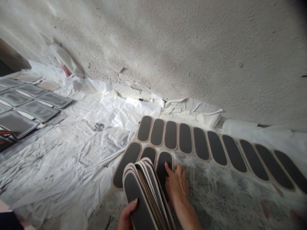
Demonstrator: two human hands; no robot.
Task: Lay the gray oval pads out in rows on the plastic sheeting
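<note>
A thick stack of long, round-ended dark pieces with pale edges (137,195) is in my left hand (128,214). The thumb lies across the top piece, and the stack fans slightly at its far end. Just right of it, my right hand (177,183) rests with one fingertip on a single round-ended dark piece (165,159) lying flat; the other fingers are bent but apart. That piece is partly covered by the stack and the hand. Beside it lie two more of the same kind, one mostly hidden (148,153) and one at the left (126,166).
Several matching pieces (184,137) form a row along the base of a rough plaster wall (203,64). Crumpled white plastic sheeting (72,153) spreads over the left side. Farther left lie several grey square panels (35,110). Speckled dusty floor (223,198) shows at the right.
</note>
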